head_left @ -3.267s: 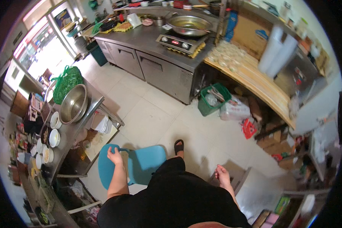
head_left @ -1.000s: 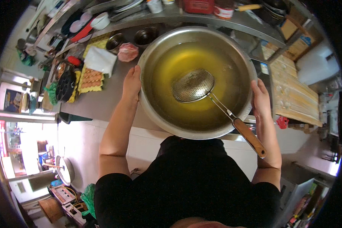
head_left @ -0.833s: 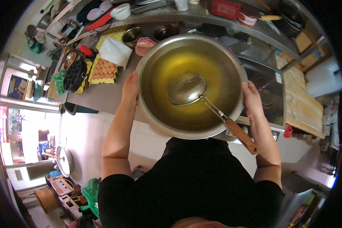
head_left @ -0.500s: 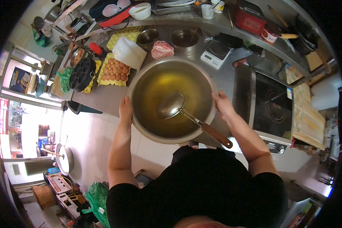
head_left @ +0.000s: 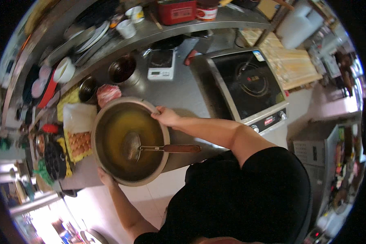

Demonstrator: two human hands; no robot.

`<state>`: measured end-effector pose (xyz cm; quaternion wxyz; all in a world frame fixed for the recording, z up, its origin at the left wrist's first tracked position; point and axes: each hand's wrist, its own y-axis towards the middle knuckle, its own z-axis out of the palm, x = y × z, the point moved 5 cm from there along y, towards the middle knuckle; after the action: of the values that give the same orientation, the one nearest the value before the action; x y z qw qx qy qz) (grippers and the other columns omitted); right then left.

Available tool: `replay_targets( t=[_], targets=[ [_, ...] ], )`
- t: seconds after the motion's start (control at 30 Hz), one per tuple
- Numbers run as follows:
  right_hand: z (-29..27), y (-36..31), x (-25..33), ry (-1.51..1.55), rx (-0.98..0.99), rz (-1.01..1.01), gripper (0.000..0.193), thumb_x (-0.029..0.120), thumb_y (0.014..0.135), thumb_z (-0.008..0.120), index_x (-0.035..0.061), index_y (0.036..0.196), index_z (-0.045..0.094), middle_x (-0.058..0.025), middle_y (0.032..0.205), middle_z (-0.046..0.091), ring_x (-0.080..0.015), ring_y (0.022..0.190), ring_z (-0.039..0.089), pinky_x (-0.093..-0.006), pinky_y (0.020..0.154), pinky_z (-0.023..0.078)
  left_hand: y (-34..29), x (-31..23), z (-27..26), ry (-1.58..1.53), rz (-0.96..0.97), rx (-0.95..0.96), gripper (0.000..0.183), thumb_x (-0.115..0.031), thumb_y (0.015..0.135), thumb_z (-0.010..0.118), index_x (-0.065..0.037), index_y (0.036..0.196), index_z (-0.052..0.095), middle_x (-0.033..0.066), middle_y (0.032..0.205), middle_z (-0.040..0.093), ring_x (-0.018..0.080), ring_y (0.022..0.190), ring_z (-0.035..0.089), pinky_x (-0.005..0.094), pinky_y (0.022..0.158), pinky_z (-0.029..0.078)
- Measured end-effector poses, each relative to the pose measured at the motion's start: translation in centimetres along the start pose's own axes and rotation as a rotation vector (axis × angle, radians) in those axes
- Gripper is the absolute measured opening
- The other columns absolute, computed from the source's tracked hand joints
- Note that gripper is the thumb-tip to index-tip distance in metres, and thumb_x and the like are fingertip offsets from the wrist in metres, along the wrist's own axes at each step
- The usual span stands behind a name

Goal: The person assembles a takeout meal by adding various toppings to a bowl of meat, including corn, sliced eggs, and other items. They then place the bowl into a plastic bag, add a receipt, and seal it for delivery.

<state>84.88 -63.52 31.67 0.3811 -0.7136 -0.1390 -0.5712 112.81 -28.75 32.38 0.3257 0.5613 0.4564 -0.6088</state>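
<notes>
A large round metal basin point(head_left: 165, 136) holds yellowish liquid. Across it lies a mesh skimmer point(head_left: 132, 147) with a brown wooden handle that rests over the right rim and sticks out past it. My left hand point(head_left: 106, 178) grips the basin's near left rim, its fingers partly hidden beneath. On the far right rim, my right hand point(head_left: 166, 116) is closed around the edge. Neither hand touches the skimmer. Just beyond the basin sits a pinkish-red piece of meat point(head_left: 108, 94).
An induction cooker point(head_left: 250, 85) stands at the right, with a wooden board point(head_left: 293, 69) behind it. Farther back are a kitchen scale point(head_left: 161, 67) and a metal pot point(head_left: 124, 71). Eggs point(head_left: 79, 143) in a tray and a black moulded pan point(head_left: 54, 160) are at the left. A shelf point(head_left: 211, 26) overhangs the counter.
My view has turned to the right, so the counter things appear farther left and the cooker nearer the middle. Both hands still hold the basin, with the skimmer in it.
</notes>
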Motion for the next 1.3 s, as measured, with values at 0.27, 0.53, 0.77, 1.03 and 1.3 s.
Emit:
replay_targets(
  t=[0.27,0.53,0.77,1.03,1.3],
  targets=[
    [-0.9,-0.8,2.2,-0.291,0.031,-0.006,0.058,0.046,0.088,0.057,0.0050,0.129,0.050,-0.0192,0.111,0.063,-0.0351,0.103,0.060,-0.0412,0.090,0.046,1.5,0.4,-0.1,0.067,-0.104,-0.013,0.067,-0.052,0.098,0.035,0.007,0.129,0.045,0.0184,0.126,0.052,0.0312,0.109,0.053,0.0405,0.094,0.045],
    [-16.3,-9.6,16.1,-0.170,-0.131,-0.718,0.042,0.024,0.090,0.062,0.0077,0.127,0.048,-0.0082,0.104,0.058,-0.0162,0.090,0.058,-0.0321,0.080,0.050,0.8,-1.6,-5.3,0.221,-0.021,-0.354,0.066,-0.064,0.093,0.032,-0.019,0.140,0.041,0.0155,0.136,0.044,0.0319,0.112,0.052,0.0432,0.089,0.042],
    [-48.5,-16.7,22.4,0.222,-1.115,-0.586,0.064,0.029,0.086,0.068,0.0070,0.136,0.034,-0.0036,0.090,0.057,-0.0133,0.075,0.055,-0.0298,0.062,0.050,-11.4,-7.0,-4.1,0.139,0.149,-0.551,0.062,-0.053,0.097,0.038,-0.007,0.138,0.039,0.0175,0.132,0.044,0.0319,0.109,0.049,0.0439,0.095,0.040],
    [-64.0,-18.0,27.8,0.403,-0.783,-0.580,0.050,0.046,0.090,0.061,0.0150,0.123,0.041,-0.0020,0.080,0.061,-0.0131,0.066,0.059,-0.0283,0.059,0.052,-27.2,-5.2,1.3,0.144,0.115,-0.642,0.061,-0.052,0.096,0.041,-0.007,0.138,0.037,0.0167,0.131,0.043,0.0302,0.110,0.048,0.0428,0.096,0.038],
    [-63.8,-16.5,28.4,0.359,-0.409,-0.338,0.042,0.043,0.094,0.055,0.0128,0.122,0.050,-0.0075,0.089,0.068,-0.0044,0.057,0.055,-0.0181,0.046,0.047,-37.5,-3.4,5.5,0.085,0.078,-0.659,0.059,-0.053,0.093,0.047,-0.010,0.132,0.041,0.0116,0.128,0.045,0.0268,0.106,0.049,0.0414,0.092,0.039]
  ],
)
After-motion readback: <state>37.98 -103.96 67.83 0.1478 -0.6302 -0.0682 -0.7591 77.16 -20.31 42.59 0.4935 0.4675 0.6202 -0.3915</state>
